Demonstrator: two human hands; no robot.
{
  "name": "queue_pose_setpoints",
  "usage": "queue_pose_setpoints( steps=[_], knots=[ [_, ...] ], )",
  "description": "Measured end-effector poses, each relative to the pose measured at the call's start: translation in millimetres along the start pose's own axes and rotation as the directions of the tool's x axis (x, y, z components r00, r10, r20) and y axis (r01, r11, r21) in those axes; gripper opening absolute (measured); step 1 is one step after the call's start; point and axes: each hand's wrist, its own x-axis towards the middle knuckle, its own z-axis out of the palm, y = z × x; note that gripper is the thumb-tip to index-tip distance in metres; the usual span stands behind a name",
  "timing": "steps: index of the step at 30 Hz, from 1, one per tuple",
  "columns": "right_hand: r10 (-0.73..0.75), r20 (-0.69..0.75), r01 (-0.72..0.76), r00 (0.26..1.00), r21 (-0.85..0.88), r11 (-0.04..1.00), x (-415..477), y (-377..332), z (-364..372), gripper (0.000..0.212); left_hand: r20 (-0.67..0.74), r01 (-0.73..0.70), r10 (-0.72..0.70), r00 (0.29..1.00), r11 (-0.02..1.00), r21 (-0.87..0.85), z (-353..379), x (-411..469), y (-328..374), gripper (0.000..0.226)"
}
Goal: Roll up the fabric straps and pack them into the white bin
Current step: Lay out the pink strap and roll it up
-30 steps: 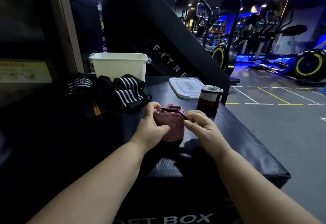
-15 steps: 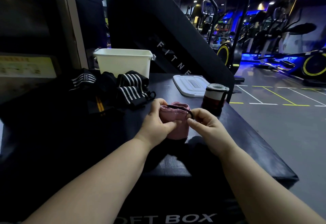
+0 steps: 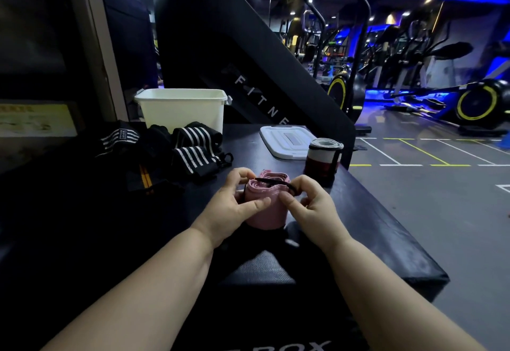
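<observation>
A rolled pink fabric strap (image 3: 269,211) stands upright on the black soft box (image 3: 372,212). My left hand (image 3: 234,207) grips the roll from its left side, thumb across the front. My right hand (image 3: 309,207) pinches a thin black elastic loop (image 3: 276,182) stretched over the roll's top. The white bin (image 3: 182,109) stands open at the back left. A finished red-and-white roll (image 3: 324,158) stands to the right, behind my right hand. Loose black straps with white stripes (image 3: 193,147) lie in a pile in front of the bin.
The bin's white lid (image 3: 284,140) lies flat behind the red-and-white roll. A large black fitness machine (image 3: 248,60) rises just behind the box. To the right the box edge drops to the gym floor (image 3: 441,198), with exercise bikes beyond.
My right hand has drawn the black elastic loop a little further across the top of the pink roll. The camera view has shifted slightly; the other objects have not moved.
</observation>
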Motion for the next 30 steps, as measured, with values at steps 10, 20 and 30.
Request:
queue_pose_setpoints(
  steps=[10, 20, 30],
  knots=[
    [-0.196, -0.015, 0.194, 0.980, -0.101, 0.976, 1.0, 1.7, 0.5, 0.021, -0.127, -0.040, 0.056, 0.990, 0.992, 0.123, 4.9, 1.3, -0.3, 0.042],
    [-0.182, 0.043, 0.187, 0.982, -0.139, 0.973, 0.2, -1.0, -0.8, 0.018, -0.167, -0.080, 0.111, 0.980, 0.980, 0.181, 8.1, 5.0, -2.4, 0.041],
    [-0.084, -0.007, 0.082, 0.996, -0.118, 0.990, 2.2, 2.5, -8.0, 0.032, 0.006, -0.013, 0.013, 1.000, 0.996, -0.089, -3.6, 2.3, 2.9, 0.023]
  ],
)
